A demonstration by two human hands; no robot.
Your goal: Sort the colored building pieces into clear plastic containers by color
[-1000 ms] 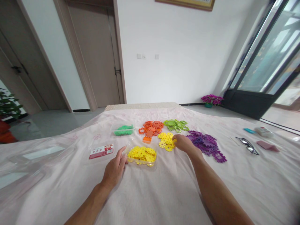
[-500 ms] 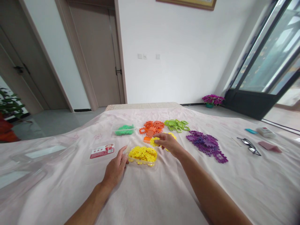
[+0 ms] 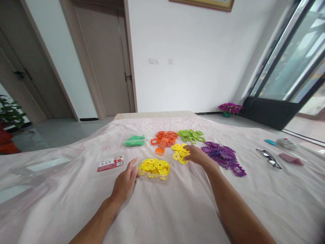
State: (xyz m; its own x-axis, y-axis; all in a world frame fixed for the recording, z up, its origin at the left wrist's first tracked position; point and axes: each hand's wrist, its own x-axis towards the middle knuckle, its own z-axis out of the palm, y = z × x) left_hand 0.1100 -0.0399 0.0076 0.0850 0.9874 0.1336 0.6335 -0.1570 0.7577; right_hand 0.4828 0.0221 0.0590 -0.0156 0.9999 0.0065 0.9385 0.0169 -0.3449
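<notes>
Fingers apart, right hand (image 3: 197,155) is at loose discs (image 3: 179,153); left hand (image 3: 124,184) touches heaped box (image 3: 165,180), grip unclear; bumping could spill it.

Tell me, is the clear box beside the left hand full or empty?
Full, or nearly so: yellow flower-shaped pieces are heaped across the clear box, next to the left hand.

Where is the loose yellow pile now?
In the head view, the loose yellow pile lies right of centre, between the orange pile and purple pile, with the right hand at its right edge.
</notes>
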